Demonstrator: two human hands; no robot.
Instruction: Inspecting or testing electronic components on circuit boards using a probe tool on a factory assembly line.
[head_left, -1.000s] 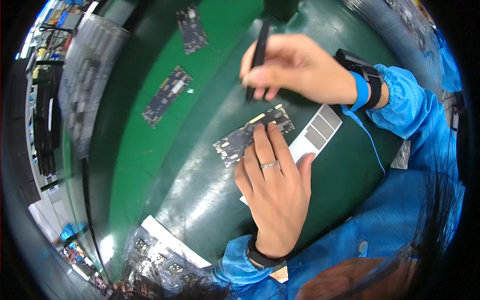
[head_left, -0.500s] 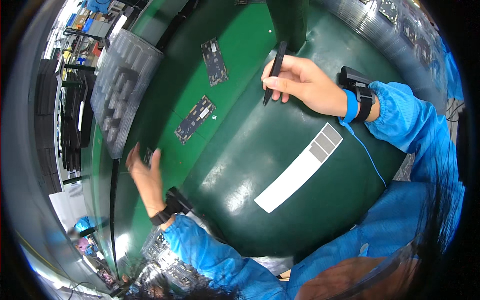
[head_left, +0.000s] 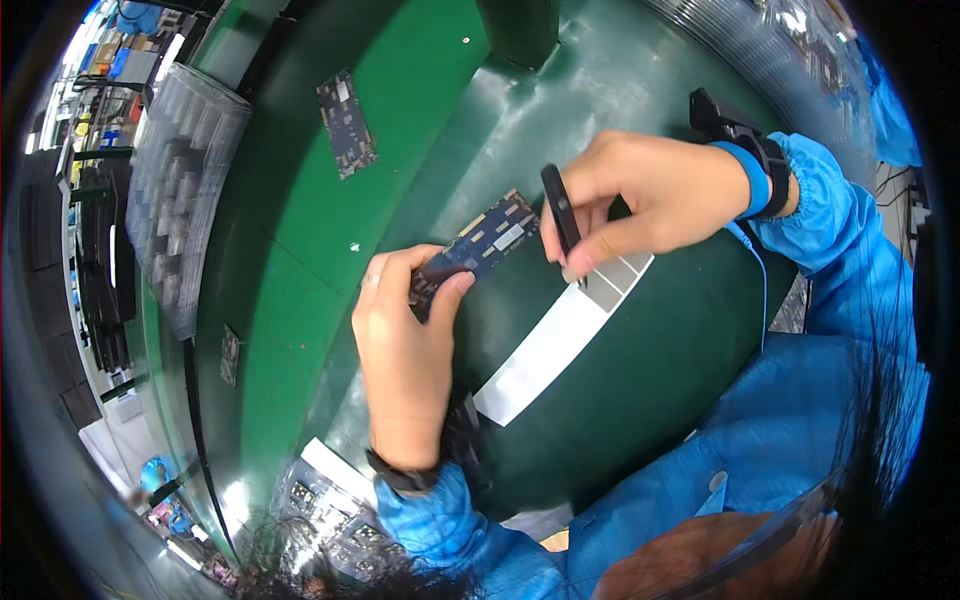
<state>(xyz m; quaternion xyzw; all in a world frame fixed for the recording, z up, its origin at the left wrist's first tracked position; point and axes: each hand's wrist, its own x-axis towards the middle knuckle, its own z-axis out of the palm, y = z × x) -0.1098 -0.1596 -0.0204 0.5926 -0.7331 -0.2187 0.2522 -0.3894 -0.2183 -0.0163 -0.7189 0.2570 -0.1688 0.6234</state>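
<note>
My left hand [head_left: 405,345] is closed on one end of a dark circuit board [head_left: 490,238], thumb on top, and holds it tilted over the dark green mat. My right hand [head_left: 665,190] grips a slim black pen-shaped tool [head_left: 560,208] with a pointed lower end. That tip meets the white label strip [head_left: 530,362] beside its grey rectangular stickers [head_left: 603,292]; whether a sticker has lifted I cannot tell. The strip lies on the mat below my right fingers, its far end partly covered by them.
Another board [head_left: 347,125] lies on the green surface farther back; a small one [head_left: 230,355] is at the left. Stacked clear trays stand left [head_left: 185,190] and far right [head_left: 800,60]. A dark green post [head_left: 520,30] rises at the back. A blue cord [head_left: 757,275] hangs from my right wrist.
My left hand has moved right and taken up the nearer board from the green surface. My right hand has lowered the pen-shaped tool from above the mat to the label strip.
</note>
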